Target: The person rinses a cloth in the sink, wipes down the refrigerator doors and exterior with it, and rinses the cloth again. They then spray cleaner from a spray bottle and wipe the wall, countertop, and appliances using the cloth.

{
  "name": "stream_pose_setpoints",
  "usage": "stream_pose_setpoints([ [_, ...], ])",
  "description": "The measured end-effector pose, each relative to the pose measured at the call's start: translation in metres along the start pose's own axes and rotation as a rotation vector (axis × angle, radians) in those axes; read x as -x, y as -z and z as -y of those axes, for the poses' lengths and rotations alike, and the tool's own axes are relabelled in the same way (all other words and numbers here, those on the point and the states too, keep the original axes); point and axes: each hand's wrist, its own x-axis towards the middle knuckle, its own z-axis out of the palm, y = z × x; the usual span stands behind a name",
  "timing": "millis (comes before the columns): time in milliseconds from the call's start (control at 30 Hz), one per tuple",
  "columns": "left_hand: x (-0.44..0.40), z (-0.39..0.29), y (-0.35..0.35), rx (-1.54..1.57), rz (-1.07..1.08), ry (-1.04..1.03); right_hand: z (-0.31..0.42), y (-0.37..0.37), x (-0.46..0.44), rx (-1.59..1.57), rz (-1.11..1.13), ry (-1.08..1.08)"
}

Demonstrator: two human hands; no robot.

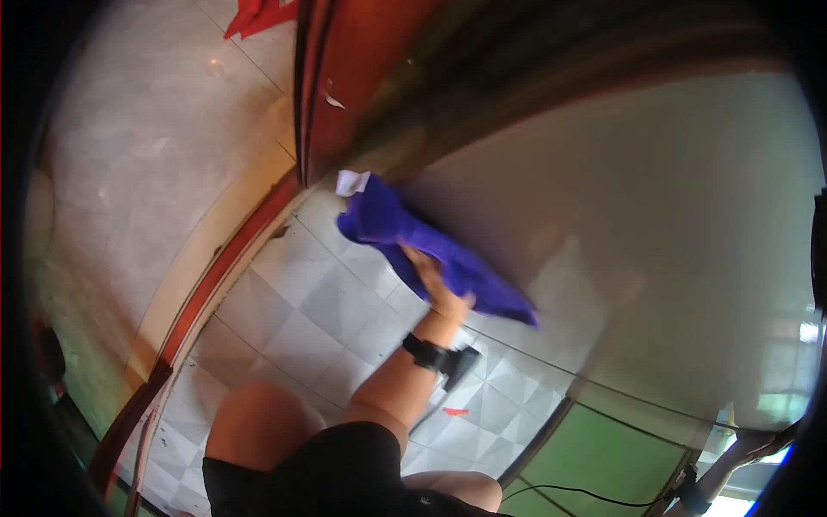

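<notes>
The left hand (441, 284) is clamped on a purple cloth (379, 215), its fingers partly hidden by the fabric. The cloth is held bunched and elongated, slanting from upper left to lower right, and lies along the face of a glossy grey panel (551, 207); motion blur prevents confirming contact along its full length. A white label (352, 183) shows at the cloth's upper-left end.

The right hand (751, 448) is at the lower right, well apart from the left, beside a dark edge near a bright window area. Whether it grips that edge cannot be told.

Each wrist carries a black strap; the left wrist strap (426, 351) has a device attached, and a black cable (586, 492) runs towards the right wrist.

Below the cloth is a floor of grey and white patterned tiles (297, 284), with a small red scrap (455, 412) on it. Green tiles (603, 448) adjoin at lower right. A reddish-brown threshold strip (228, 267) borders the floor on the left, meeting a reddish-brown upright (345, 95) at the top. Beyond it, a red item (258, 15) lies on smooth grey flooring (129, 164).

The person's bare knees and black shorts (327, 474) are visible at the bottom.
</notes>
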Motion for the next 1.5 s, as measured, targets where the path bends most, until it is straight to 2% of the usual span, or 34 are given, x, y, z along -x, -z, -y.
stream_pose_setpoints([
  [33, -0.022, 0.039, -0.006, 0.62, -0.242, -0.025, 0.001, 0.0, 0.0, -0.009, -0.001, -0.023],
  [67, -0.042, 0.065, -0.002, 0.679, -0.259, 0.087, -0.005, 0.001, 0.002, -0.018, 0.002, -0.052],
  [133, -0.056, 0.108, 0.009, 0.68, -0.089, 0.448, -0.012, 0.001, 0.007, -0.039, 0.001, -0.104],
  [167, -0.052, 0.119, 0.01, 0.711, -0.032, 0.539, -0.013, 0.0, 0.011, -0.046, -0.009, -0.127],
  [233, -0.024, 0.125, 0.007, 0.744, 0.046, 0.651, -0.021, 0.004, 0.016, -0.063, -0.02, -0.199],
  [333, 0.038, 0.09, 0.0, 0.717, 0.107, 0.675, -0.028, 0.003, 0.023, -0.095, -0.032, -0.339],
  [367, 0.06, 0.067, -0.004, 0.685, 0.126, 0.64, -0.062, 0.007, 0.03, -0.175, 0.028, -0.295],
  [400, 0.081, 0.038, -0.008, 0.639, 0.152, 0.582, -0.019, 0.004, 0.02, -0.062, -0.04, -0.243],
  [433, 0.099, 0.007, -0.01, 0.588, 0.178, 0.509, -0.009, 0.002, 0.015, -0.038, -0.043, -0.183],
  [500, 0.133, -0.06, -0.014, 0.454, 0.235, 0.32, -0.012, 0.005, 0.013, -0.071, -0.032, -0.107],
  [567, 0.158, -0.118, -0.019, 0.312, 0.293, 0.096, -0.009, 0.005, 0.012, -0.07, -0.032, -0.123],
  [633, 0.172, -0.138, -0.022, 0.223, 0.326, -0.061, -0.009, 0.008, 0.011, -0.068, -0.018, -0.12],
  [700, 0.176, -0.113, -0.011, 0.187, 0.311, -0.069, -0.011, 0.009, 0.011, -0.069, -0.007, -0.109],
  [767, 0.153, -0.055, -0.012, 0.246, 0.2, 0.073, -0.015, 0.007, 0.011, -0.08, 0.006, -0.099],
  [833, 0.113, 0.022, -0.016, 0.522, 0.064, 0.342, -0.019, 0.006, 0.012, -0.096, 0.016, -0.099],
  [900, 0.082, 0.09, -0.014, 0.69, 0.108, 0.686, -0.026, 0.004, 0.017, -0.099, 0.026, -0.102],
  [1000, 0.095, 0.116, -0.022, 0.793, 0.186, 0.959, -0.031, 0.0, 0.021, -0.106, 0.033, -0.109],
  [1100, 0.132, 0.076, -0.034, 0.9, 0.242, 1.087, -0.04, 0.001, 0.023, -0.104, 0.03, -0.109],
  [1300, 0.161, -0.074, -0.032, 1.128, 0.451, 1.314, -0.038, 0.004, 0.036, -0.121, 0.099, -0.093],
  [1333, 0.161, -0.101, -0.03, 1.139, 0.502, 1.324, -0.03, 0.01, 0.044, 0.068, 0.051, 0.102],
  [1367, 0.163, -0.126, -0.029, 1.13, 0.578, 1.303, -0.003, 0.016, 0.055, -0.298, 0.037, -0.161],
  [1400, 0.162, -0.149, -0.03, 1.099, 0.664, 1.268, 0.027, 0.013, 0.081, -1.104, -0.185, -0.6],
  [1433, 0.162, -0.166, -0.031, 1.054, 0.743, 1.233, 0.056, 0.038, 0.079, -0.459, -0.129, -0.086],
  [1500, 0.171, -0.179, -0.018, 0.666, 1.282, 0.54, 0.14, 0.078, 0.14, -0.775, 0.278, -0.611],
])
